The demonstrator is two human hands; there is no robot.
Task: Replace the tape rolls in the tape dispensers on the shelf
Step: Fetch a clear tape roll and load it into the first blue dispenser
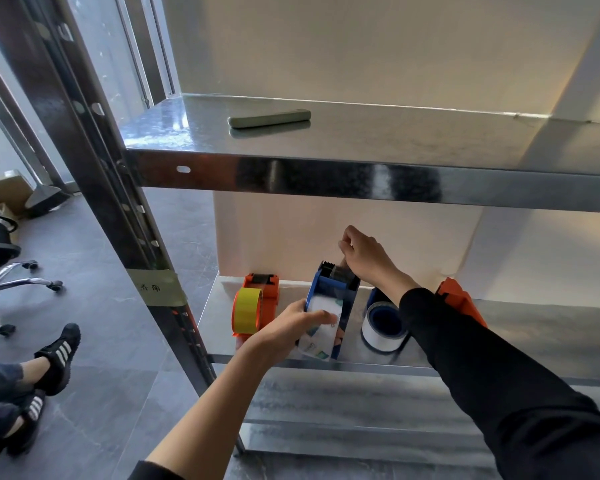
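Note:
On the lower metal shelf (291, 363) stands a blue tape dispenser (340, 292) holding a white printed tape roll (321, 336). My left hand (291, 332) grips that roll and the dispenser's near end. My right hand (362, 256) is at the dispenser's far end by the cutter, fingers pinched on the tape end. To the left stands an orange dispenser (262, 292) with a yellow roll (247, 315). To the right is another blue dispenser with a white roll (383, 327), and an orange dispenser (459, 301) partly hidden behind my right sleeve.
The upper shelf (326, 174) overhangs the work area and carries a grey-green flat bar (269, 118). A steel upright (118, 188) with a taped label stands at left. Another person's feet (54, 355) and an office chair base (11, 289) are on the floor at left.

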